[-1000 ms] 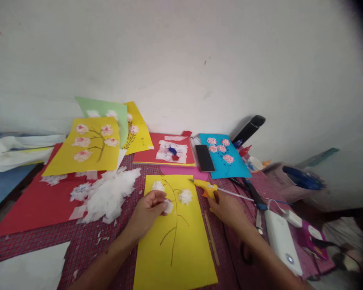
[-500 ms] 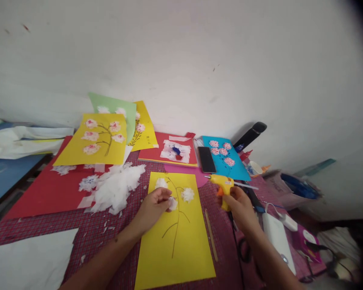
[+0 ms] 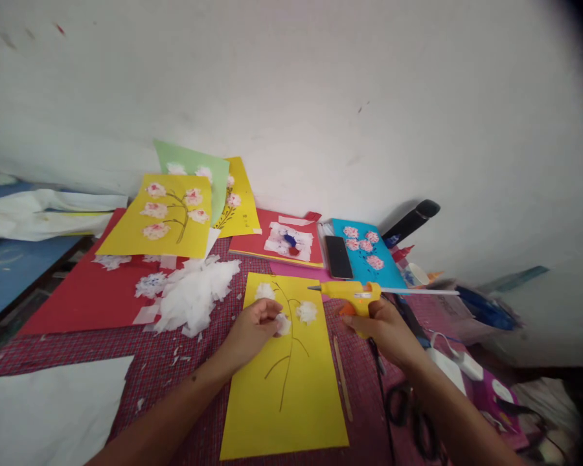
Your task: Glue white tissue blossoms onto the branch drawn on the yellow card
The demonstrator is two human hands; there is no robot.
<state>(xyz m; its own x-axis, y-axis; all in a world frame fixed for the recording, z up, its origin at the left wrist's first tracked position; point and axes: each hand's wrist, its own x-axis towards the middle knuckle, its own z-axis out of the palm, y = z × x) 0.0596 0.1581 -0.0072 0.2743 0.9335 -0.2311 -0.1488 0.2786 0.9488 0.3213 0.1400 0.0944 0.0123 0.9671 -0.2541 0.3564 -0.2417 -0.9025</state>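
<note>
My left hand (image 3: 256,329) pinches a white tissue flower (image 3: 282,324) over the yellow sheet (image 3: 315,408). A branching stem (image 3: 290,353) is drawn on that sheet. Two more white flowers sit on it: one at the upper left (image 3: 265,292), one to the right of the stem (image 3: 306,312). In my right hand (image 3: 386,327) is a yellow glue gun (image 3: 352,292), a finger at its orange trigger. Its nozzle points left, above the sheet's upper right corner, and a long clear glue stick (image 3: 422,292) juts from the back.
White tissue pieces (image 3: 194,294) are heaped at left beside a red sheet (image 3: 82,294). Finished flower pictures (image 3: 158,239) lean behind. A phone (image 3: 339,257) lies near a blue flower card (image 3: 393,275). Scissors (image 3: 411,414), a wooden stick (image 3: 342,378) and a black cord lie at right.
My right hand has tilted the glue gun so its nozzle swings left toward the sheet and the glue stick shows fully. My left hand still holds the flower. The view has shifted slightly.
</note>
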